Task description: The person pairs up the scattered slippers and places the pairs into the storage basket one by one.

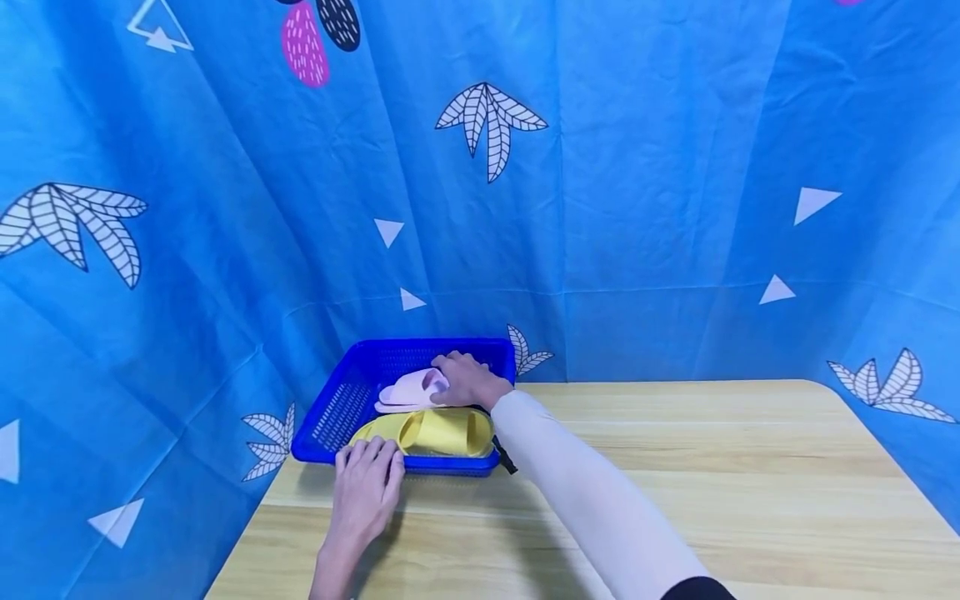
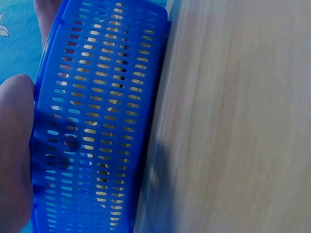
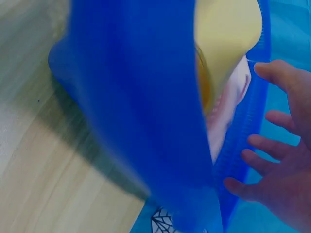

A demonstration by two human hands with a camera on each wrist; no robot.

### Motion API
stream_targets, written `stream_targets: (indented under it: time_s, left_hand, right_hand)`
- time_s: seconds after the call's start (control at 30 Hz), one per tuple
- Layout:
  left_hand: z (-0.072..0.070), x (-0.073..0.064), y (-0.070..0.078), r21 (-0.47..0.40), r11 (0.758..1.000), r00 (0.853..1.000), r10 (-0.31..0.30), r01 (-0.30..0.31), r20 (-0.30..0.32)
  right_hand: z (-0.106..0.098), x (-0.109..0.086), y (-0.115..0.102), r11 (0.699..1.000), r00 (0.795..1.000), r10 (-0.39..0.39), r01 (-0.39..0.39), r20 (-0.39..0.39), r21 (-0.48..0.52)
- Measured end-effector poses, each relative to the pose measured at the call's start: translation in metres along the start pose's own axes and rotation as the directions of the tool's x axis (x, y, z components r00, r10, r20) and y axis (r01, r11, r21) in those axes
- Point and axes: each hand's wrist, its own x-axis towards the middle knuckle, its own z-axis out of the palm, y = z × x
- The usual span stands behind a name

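Observation:
A blue plastic basket [image 1: 341, 408] with slotted walls holds a yellow slipper [image 1: 446, 432] at the near side and a pale pink slipper [image 1: 408, 390] behind it. My left hand [image 1: 367, 483] grips the near rim, its fingers bent over the edge beside the yellow slipper's toe. In the left wrist view, that hand [image 2: 14, 160] lies along the rim, and the fingers inside are mostly hidden by the wall. Over the far right part of the basket is my right hand [image 1: 468, 379], near the pink slipper. The right wrist view shows this hand [image 3: 286, 160] with fingers spread apart, holding nothing.
The basket stands at the left end of a light wood table [image 1: 697, 467]. A blue patterned curtain [image 1: 637, 208] hangs close behind it and along the left side. A small black strap [image 1: 506, 457] pokes out by the basket's near right corner.

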Motion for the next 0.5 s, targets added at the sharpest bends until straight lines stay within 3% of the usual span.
stream_targets:
  time_s: [0.27,0.5]
  left_hand:
    - [0.001,0.004,-0.004,0.005,1.000,1.000,-0.009,0.009,0.022]
    - [0.001,0.014,-0.006,-0.039,0.999,0.998,-0.024,0.026,0.051]
  right_hand:
    - [-0.007,-0.011,0.007,0.999,1.000,-0.023,0.023,0.004,-0.026]
    - [-0.018,-0.037,0.019,0.994,0.987,-0.097,0.090,-0.125,-0.059]
